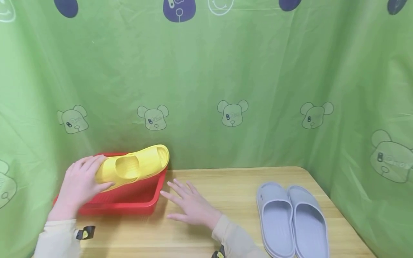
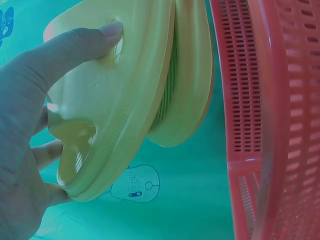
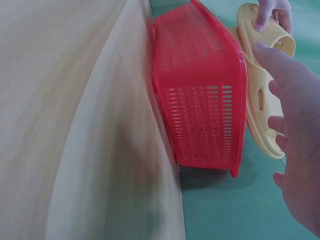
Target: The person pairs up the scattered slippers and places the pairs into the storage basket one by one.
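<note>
My left hand [image 1: 79,181] grips a pair of yellow slippers [image 1: 146,163], holding them over the red basket [image 1: 129,208]. In the left wrist view, the thumb lies at a side hole of the nearer slipper [image 2: 95,100], and the other fingers are behind it. The second slipper [image 2: 192,90] lies against it, with ridged soles showing between the two. To the right of the basket, my right hand [image 1: 193,208] is held with its fingers spread and nothing in them. The right wrist view shows its thumb overlapping the slippers [image 3: 265,105].
A pair of grey slippers [image 1: 279,225] lies side by side at the right of the wooden table [image 1: 238,193], toes pointing to the back. A green curtain [image 1: 200,82] with bear prints hangs behind and along both sides. The basket has slotted walls [image 3: 200,120].
</note>
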A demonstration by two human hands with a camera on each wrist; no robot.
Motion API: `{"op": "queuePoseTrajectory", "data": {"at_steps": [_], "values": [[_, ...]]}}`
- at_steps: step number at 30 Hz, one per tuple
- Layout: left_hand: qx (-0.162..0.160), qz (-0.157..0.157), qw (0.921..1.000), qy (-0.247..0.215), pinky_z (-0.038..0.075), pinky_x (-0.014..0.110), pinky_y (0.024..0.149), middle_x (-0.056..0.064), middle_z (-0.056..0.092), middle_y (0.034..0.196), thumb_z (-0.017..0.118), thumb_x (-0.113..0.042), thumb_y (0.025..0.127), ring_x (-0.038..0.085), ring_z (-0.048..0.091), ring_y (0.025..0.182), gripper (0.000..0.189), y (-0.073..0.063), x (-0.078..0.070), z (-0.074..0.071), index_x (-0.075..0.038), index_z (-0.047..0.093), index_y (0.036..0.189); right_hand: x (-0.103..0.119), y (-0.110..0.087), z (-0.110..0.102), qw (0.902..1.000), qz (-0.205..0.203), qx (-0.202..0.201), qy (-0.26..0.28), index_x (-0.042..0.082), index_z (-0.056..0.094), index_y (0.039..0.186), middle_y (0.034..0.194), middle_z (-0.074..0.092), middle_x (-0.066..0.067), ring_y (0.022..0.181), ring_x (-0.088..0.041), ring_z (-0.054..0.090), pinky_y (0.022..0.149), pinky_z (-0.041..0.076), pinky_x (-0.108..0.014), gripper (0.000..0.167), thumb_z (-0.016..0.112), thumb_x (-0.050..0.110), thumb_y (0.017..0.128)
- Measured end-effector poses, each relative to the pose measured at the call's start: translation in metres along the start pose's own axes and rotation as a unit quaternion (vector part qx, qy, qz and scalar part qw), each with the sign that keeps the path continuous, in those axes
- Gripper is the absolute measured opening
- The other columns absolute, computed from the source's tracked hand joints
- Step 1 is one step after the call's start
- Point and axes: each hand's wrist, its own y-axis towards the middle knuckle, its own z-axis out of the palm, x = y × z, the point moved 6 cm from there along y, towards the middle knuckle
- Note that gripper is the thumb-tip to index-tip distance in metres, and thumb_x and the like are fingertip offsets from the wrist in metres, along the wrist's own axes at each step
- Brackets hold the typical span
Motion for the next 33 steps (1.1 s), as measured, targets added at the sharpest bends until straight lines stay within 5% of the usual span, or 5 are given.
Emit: {"op": "queuePoseTrajectory", "data": {"at_steps": [26,33], "values": [[0.067,-0.018,0.9972,0.028,0.040,0.067,0.085,0.017,0.062,0.122,0.088,-0.040,0.053,0.043,0.050,0.111,0.086,-0.006,0.017,-0.010,-0.009,0.056,0.126,0.015,0.036,0.022,0.9957,-0.055,0.071,-0.021,0.044,0.009,0.154,0.165,0.014,0.000,0.154,-0.023,0.007,0.120,0.018,-0.057,0.068,0.033,0.068,0.095],[0.106,-0.043,0.9931,0.026,0.034,0.073,0.091,0.019,0.059,0.127,0.088,-0.041,0.056,0.046,0.047,0.115,0.087,-0.009,0.024,-0.010,-0.009,0.054,0.129,0.012,0.047,0.025,0.9942,-0.040,0.098,0.019,0.046,0.009,0.153,0.166,0.010,0.002,0.154,-0.022,0.004,0.123,0.014,-0.053,0.065,0.032,0.066,0.096]]}}
